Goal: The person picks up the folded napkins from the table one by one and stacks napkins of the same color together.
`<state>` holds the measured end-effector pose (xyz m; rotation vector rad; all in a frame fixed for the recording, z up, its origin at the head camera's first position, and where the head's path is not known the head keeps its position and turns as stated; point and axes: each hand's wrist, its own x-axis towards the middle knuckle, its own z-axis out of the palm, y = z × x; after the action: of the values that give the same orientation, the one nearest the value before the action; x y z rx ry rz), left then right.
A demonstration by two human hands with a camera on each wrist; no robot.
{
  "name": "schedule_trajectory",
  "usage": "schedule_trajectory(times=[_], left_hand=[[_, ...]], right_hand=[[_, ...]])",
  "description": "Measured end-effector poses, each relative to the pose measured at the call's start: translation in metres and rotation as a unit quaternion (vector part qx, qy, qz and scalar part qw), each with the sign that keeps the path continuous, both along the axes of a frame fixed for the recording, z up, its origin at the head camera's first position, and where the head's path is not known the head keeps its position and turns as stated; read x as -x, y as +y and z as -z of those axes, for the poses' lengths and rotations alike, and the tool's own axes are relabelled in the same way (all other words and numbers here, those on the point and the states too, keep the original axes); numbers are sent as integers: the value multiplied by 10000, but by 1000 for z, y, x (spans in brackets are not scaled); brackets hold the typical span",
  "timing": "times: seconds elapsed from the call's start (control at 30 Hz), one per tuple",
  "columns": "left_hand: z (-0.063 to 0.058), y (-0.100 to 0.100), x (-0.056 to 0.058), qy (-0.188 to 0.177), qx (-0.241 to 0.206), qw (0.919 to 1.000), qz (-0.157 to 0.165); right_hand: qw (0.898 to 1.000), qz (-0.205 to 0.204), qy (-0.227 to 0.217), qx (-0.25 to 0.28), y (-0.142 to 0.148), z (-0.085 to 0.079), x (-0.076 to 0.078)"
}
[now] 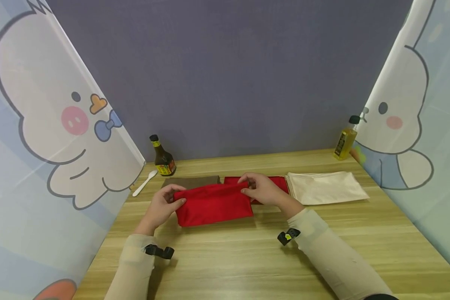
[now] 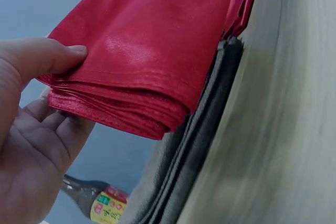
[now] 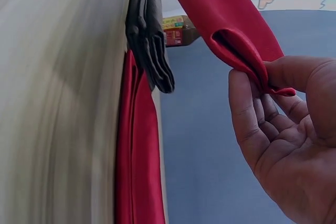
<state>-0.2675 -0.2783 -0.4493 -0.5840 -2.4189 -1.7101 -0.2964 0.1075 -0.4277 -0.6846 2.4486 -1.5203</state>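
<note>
A folded red cloth (image 1: pixel 214 206) hangs above the table, stretched between both hands. My left hand (image 1: pixel 160 209) pinches its left upper corner, thumb in front and fingers behind; several stacked layers show at that end of the red cloth (image 2: pixel 142 51) in the left wrist view. At the other upper corner, my right hand (image 1: pixel 264 190) pinches the cloth between thumb and fingers, beside a looped fold (image 3: pixel 239 51). Behind the held cloth lie a folded grey-brown cloth (image 1: pixel 192 182) and a second folded red cloth (image 1: pixel 279 182), each partly hidden. A folded cream cloth (image 1: pixel 324 188) lies to their right.
A dark sauce bottle (image 1: pixel 164 158) stands at the back left, near a white spoon (image 1: pixel 145 183). In the back right corner stands a bottle of yellow oil (image 1: pixel 345 141). A dark panel (image 1: pixel 228 83) closes off the wooden table's (image 1: pixel 247 266) rear edge.
</note>
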Motion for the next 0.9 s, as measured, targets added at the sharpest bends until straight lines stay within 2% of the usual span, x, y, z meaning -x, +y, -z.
schedule_trajectory(times=[0.3,0.6,0.9], left_hand=[[-11,14,11,62,-312,9991,278],[-14,26,21,293,-678,9971,160],[-18,40,34,267,-782,9965,159]], right_hand=[[9994,99,246,216,16,-5,7],[9982,259,351,413,27,-9,13],[9965,483,554,407,40,-18,15]])
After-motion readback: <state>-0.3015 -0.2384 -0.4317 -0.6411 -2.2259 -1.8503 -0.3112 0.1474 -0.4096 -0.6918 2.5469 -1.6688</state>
